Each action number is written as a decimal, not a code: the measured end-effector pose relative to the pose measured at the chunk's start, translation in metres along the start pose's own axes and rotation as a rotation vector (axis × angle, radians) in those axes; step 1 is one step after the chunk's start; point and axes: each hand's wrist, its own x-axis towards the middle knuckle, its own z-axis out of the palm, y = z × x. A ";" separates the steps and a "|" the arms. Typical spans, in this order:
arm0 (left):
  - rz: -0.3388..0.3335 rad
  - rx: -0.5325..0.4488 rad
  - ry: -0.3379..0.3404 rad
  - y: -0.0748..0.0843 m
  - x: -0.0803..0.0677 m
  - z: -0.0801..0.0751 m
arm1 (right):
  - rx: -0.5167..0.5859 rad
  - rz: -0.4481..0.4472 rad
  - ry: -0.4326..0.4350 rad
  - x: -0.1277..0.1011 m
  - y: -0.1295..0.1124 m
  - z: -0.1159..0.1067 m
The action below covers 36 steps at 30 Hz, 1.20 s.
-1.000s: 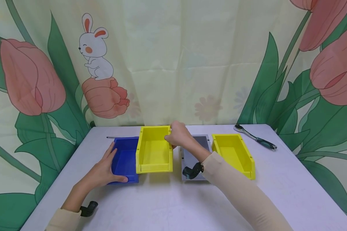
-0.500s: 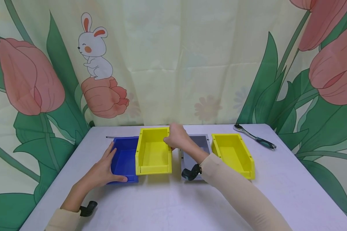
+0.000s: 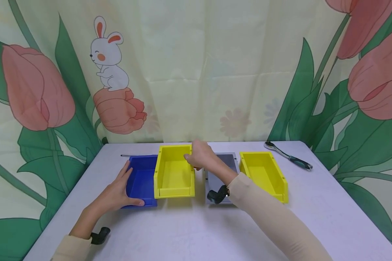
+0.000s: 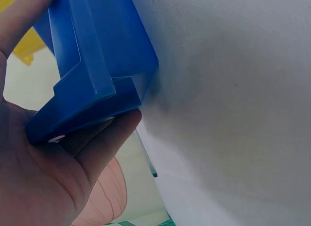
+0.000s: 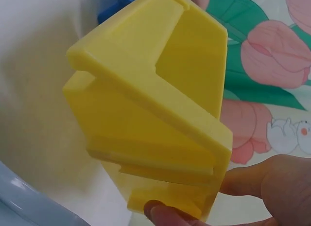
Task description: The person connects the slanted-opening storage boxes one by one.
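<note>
grey bin (image 3: 227, 159), second yellow bin (image 3: 262, 174), ratchet wrench (image 3: 287, 155)

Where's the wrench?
In the head view, the wrench lies at the table's far right corner, just beyond the right-hand yellow bin.

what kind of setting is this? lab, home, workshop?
Most likely a staged recording tabletop, not a real workshop: a plain white table stands before a printed tulip-and-rabbit cloth backdrop, with plastic storage bins, such as the yellow bin and blue bin, and a ratchet wrench.
</note>
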 end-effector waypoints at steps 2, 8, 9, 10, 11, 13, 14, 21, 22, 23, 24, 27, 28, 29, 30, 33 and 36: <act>-0.005 0.004 -0.001 0.001 0.000 0.000 | -0.052 -0.011 0.018 0.000 0.000 -0.001; -0.007 0.005 0.004 0.001 0.001 0.000 | -0.128 -0.145 0.198 0.001 -0.005 -0.002; -0.005 0.004 0.005 0.000 0.001 0.001 | -0.120 -0.179 0.213 0.001 -0.006 -0.001; -0.004 0.004 0.005 0.001 0.001 0.001 | -0.113 -0.218 0.219 0.001 -0.008 0.000; -0.002 0.004 0.006 0.001 0.001 0.001 | -0.108 -0.253 0.216 0.001 -0.010 0.001; 0.000 -0.002 0.006 0.000 0.001 0.001 | -0.094 -0.307 0.188 0.001 -0.015 0.003; 0.002 -0.002 0.006 0.000 0.001 0.001 | -0.094 -0.327 0.173 0.001 -0.018 0.004; 0.011 0.002 0.006 -0.003 0.003 0.001 | -0.140 -0.372 0.027 -0.002 -0.038 0.021; 0.013 0.001 0.006 -0.003 0.003 0.001 | -0.153 -0.376 0.008 -0.002 -0.040 0.023; 0.016 0.000 0.007 -0.004 0.004 0.001 | -0.165 -0.379 -0.010 -0.003 -0.043 0.025; 0.018 -0.001 0.007 -0.004 0.004 0.001 | -0.185 -0.383 -0.030 -0.003 -0.045 0.028; 0.022 -0.010 0.009 -0.005 0.004 0.001 | -0.260 -0.406 -0.073 -0.005 -0.049 0.033; 0.022 -0.013 0.009 -0.005 0.004 0.001 | -0.292 -0.414 -0.084 -0.005 -0.050 0.035; 0.021 -0.015 0.009 -0.005 0.004 0.001 | -0.320 -0.420 -0.095 -0.005 -0.050 0.037; 0.021 -0.017 0.010 -0.005 0.003 0.001 | -0.349 -0.427 -0.105 -0.005 -0.050 0.038; 0.019 -0.022 0.010 -0.004 0.003 0.001 | -0.385 -0.426 -0.132 -0.005 -0.050 0.042; 0.018 -0.022 0.009 -0.004 0.003 0.001 | -0.385 -0.408 -0.155 -0.005 -0.049 0.044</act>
